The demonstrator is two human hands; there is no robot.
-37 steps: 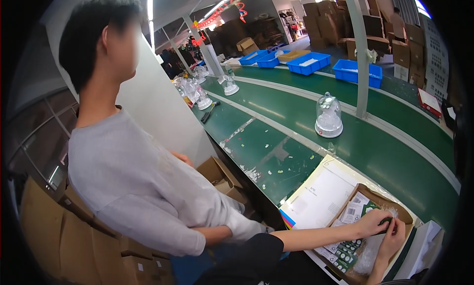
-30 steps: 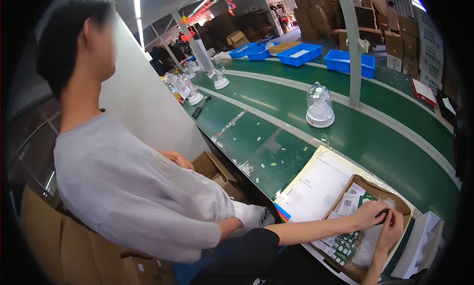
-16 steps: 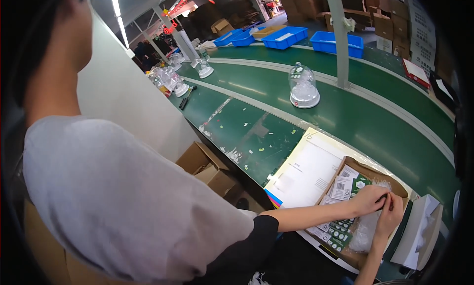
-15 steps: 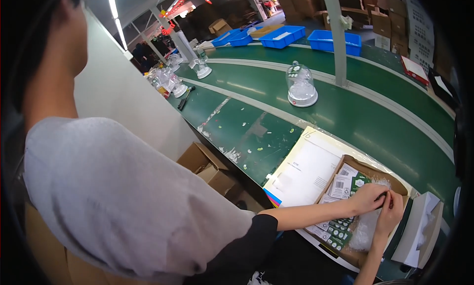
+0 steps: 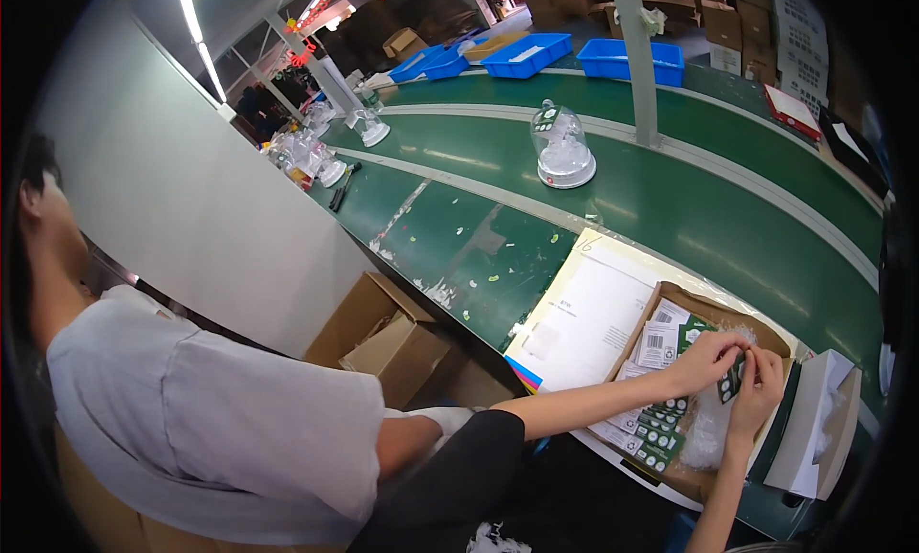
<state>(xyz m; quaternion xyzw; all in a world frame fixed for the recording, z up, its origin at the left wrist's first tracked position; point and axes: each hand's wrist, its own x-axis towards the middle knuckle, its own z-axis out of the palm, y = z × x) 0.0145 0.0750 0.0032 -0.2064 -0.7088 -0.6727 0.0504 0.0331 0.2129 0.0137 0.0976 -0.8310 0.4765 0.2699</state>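
Observation:
Both my hands meet above the right half of an open cardboard tray [image 5: 678, 293]. Between them is a small dark green printed card [image 5: 730, 378]. My left hand [image 5: 706, 359] pinches its upper edge with thumb and fingers, and my right hand [image 5: 755, 392] grips it from the right. Beneath my hands lies a heap of clear plastic bits or bags [image 5: 706, 434], too blurred to tell which. In the tray's left half are rows of green and white cards [image 5: 659, 442], some with barcodes.
Under the tray lie paper sheets [image 5: 591, 309] on a green workbench [image 5: 459, 237]. A white open box [image 5: 810, 424] stands right of the tray. A clear dome on a white base [image 5: 565, 160] stands farther back, before blue bins [image 5: 526, 57]. A co-worker in a grey shirt [image 5: 239, 400] is at the left.
The green card now shows plainly between my fingers. The co-worker has shifted left and lower, leaving more of the floor carton visible. The whole view has tilted slightly.

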